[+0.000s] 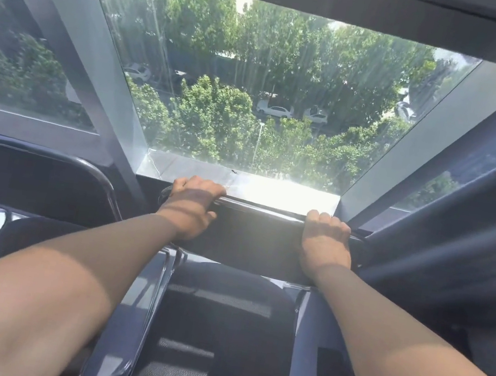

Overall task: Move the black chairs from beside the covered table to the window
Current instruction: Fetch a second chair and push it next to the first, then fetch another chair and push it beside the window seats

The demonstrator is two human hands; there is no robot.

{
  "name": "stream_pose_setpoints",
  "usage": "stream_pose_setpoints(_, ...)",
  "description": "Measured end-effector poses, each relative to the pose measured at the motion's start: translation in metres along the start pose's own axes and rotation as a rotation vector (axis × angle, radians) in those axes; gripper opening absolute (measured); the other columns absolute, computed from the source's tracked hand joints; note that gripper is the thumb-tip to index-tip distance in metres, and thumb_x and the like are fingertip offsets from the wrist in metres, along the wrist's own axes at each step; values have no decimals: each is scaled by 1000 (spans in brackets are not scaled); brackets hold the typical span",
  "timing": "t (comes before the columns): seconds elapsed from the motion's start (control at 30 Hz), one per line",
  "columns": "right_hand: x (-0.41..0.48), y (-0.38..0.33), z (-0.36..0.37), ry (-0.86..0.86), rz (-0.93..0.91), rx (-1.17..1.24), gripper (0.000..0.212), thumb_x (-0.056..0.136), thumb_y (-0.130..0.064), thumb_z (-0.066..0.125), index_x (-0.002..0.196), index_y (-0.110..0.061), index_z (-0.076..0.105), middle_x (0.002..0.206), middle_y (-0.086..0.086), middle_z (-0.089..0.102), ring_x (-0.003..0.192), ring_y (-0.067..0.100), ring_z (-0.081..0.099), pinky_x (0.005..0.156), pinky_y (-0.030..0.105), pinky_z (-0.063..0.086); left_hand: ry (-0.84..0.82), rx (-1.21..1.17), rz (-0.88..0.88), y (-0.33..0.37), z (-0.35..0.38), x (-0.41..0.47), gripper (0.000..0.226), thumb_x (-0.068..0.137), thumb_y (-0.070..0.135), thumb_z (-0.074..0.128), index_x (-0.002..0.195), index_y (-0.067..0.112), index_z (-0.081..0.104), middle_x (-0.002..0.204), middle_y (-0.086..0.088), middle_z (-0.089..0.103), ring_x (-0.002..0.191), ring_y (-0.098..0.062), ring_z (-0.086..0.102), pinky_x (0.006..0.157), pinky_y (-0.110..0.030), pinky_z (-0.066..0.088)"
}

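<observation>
A black chair [251, 240] stands right in front of me, its backrest against the window [255, 91] sill and its seat toward me. My left hand [192, 205] grips the top left of the backrest. My right hand [326, 236] grips the top right of it. Both sets of fingers curl over the top rail. A second black chair [46, 182] with a chrome tube frame stands just to the left, also by the window.
The sunlit window sill [241, 182] lies just past the backrest. White window frame posts [410, 142] slant on both sides. A dark curtain or fabric [467, 229] hangs at the right. Grey floor [135, 316] shows between the chairs.
</observation>
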State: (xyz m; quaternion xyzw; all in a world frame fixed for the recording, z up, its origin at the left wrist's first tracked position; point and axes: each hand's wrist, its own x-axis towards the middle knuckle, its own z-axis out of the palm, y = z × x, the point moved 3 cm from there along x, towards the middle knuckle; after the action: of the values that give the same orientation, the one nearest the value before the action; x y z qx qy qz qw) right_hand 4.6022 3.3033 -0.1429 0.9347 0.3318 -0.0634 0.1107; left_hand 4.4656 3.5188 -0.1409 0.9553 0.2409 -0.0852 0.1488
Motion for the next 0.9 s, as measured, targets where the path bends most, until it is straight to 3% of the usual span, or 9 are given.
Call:
stream_pose_setpoints(0.3,11,7,3,-4,-98,23,38,76,-9,59,109,-19,42,103,3,50,99,26,49,91,37,38,13,-70,-81,-5,7,7,34,95,30,61,125,39,48,124,7,54,121,-20,39,104,-37,22)
stream_pose_setpoints(0.53,16,7,8,18,-64,55,43,68,-4,59,96,-22,32,91,0,38,94,24,45,88,36,36,12,-18,-98,0,7,7,42,97,31,60,136,37,45,135,6,51,129,-19,35,108,-39,19)
stream_pose_setpoints(0.63,11,4,3,-5,-43,39,40,71,-11,61,101,-21,36,94,2,40,89,24,40,89,37,38,-81,60,-83,4,-1,0,54,97,37,58,146,36,35,149,3,42,140,-20,30,117,-43,15)
stream_pose_setpoints(0.73,6,0,-14,-110,-20,-7,40,80,-25,62,113,-18,41,108,7,50,102,27,48,93,39,39,-134,156,-67,3,-11,-15,68,97,44,55,155,35,20,163,0,25,150,-21,18,122,-48,6)
stream_pose_setpoints(0.8,2,-10,-25,-219,-10,-47,52,85,-35,63,127,-15,41,121,9,52,114,29,49,101,43,36,-92,138,-84,0,-24,-34,68,98,44,52,156,33,19,163,-1,25,150,-23,19,123,-47,8)
stream_pose_setpoints(0.9,-12,-59,-49,-200,-218,-83,64,91,-37,59,145,-14,34,140,9,45,129,30,43,109,47,28,10,85,-98,-14,-49,-84,67,96,41,55,155,28,26,156,-3,39,142,-26,36,120,-46,23)
